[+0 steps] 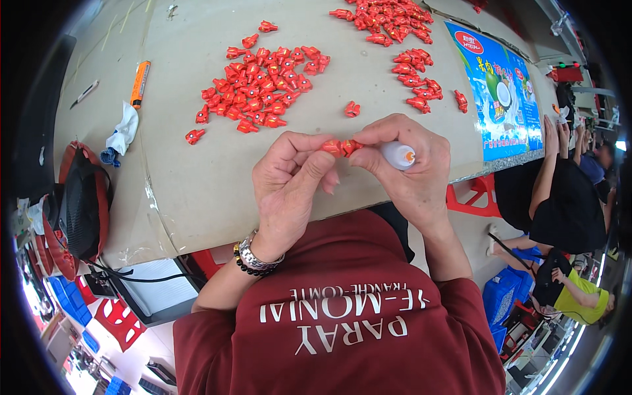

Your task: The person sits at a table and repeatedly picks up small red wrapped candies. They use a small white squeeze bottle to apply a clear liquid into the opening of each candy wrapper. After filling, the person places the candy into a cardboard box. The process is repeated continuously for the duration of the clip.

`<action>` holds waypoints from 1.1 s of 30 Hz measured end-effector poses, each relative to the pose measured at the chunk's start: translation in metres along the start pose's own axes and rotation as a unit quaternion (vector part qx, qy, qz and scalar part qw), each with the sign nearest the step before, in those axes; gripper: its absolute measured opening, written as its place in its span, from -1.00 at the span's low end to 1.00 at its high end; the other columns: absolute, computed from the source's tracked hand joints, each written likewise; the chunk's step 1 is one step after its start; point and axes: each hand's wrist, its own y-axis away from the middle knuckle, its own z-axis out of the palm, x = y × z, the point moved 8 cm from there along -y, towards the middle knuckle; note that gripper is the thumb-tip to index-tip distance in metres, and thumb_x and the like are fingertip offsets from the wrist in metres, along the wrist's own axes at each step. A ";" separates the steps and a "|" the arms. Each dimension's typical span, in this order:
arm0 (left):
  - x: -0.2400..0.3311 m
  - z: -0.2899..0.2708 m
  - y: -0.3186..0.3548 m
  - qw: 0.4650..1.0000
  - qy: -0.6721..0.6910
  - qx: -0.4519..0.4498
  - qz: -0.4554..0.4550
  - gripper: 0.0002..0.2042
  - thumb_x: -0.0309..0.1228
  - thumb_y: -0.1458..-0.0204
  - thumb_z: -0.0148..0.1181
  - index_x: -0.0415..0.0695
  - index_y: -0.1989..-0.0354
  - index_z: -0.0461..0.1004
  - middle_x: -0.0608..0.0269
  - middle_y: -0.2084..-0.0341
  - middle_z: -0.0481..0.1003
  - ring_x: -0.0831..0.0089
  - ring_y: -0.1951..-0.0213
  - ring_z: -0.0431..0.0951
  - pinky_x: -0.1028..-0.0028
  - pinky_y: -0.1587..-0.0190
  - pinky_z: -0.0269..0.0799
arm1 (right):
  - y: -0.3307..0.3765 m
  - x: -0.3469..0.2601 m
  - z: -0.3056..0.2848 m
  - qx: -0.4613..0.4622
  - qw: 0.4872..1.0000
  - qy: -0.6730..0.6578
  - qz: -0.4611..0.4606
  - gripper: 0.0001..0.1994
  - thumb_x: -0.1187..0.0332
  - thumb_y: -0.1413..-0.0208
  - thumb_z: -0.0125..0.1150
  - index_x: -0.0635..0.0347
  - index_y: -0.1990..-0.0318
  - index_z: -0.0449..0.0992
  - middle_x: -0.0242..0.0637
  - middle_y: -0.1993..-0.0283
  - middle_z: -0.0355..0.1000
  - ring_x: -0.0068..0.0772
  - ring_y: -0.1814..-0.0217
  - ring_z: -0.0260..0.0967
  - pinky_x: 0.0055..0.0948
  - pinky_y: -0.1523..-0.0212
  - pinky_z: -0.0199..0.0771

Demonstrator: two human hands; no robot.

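My left hand (293,178) pinches a small red plastic piece (331,147) between thumb and forefinger. The tips of thumb and forefinger of my right hand (411,174) close on a red piece (350,148) right against it; whether these are two pieces or one, I cannot tell. Tucked in the right hand is a whitish squeeze bottle (397,155) with an orange tip. Just beyond the hands lies a single red piece (352,109). A big loose pile of similar red pieces (260,85) with yellow markings spreads farther off, to the left.
More red pieces (395,23) lie at the far edge, and others (418,79) near a blue printed sheet (497,92). At left are an orange tube (139,84), a crumpled tissue (124,130), a pen-like cutter (84,94) and a dark bag (84,197). Other people sit to the right.
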 end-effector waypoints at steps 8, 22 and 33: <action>0.003 0.001 0.002 0.999 -0.037 -0.012 0.034 -0.88 -0.57 -0.11 0.09 -0.32 0.19 0.41 0.20 0.39 0.53 0.66 0.48 0.45 0.65 0.45 0.40 | 0.002 -0.004 0.001 -0.006 0.998 0.024 -0.064 -0.84 0.62 0.24 0.35 0.31 0.43 0.51 -0.25 0.47 0.45 -0.40 0.48 0.44 -0.51 0.48 0.41; 0.021 0.006 0.006 0.964 -0.216 -0.018 0.153 -0.89 -0.61 -0.02 0.17 -0.32 0.27 0.49 0.23 0.55 0.54 0.66 0.56 0.49 0.67 0.54 0.42 | -0.003 0.016 0.003 -0.080 0.993 -0.080 0.040 -0.84 0.57 0.24 0.40 0.30 0.48 0.50 -0.29 0.50 0.48 -0.49 0.47 0.44 -0.54 0.44 0.42; 0.013 0.009 0.006 0.969 -0.218 -0.025 0.116 -0.94 -0.60 -0.01 0.20 -0.32 0.34 0.49 0.26 0.62 0.53 0.68 0.65 0.46 0.68 0.62 0.36 | 0.001 0.028 0.008 -0.094 0.986 -0.130 0.032 -0.83 0.61 0.27 0.40 0.30 0.49 0.49 -0.30 0.51 0.45 -0.49 0.47 0.42 -0.53 0.46 0.40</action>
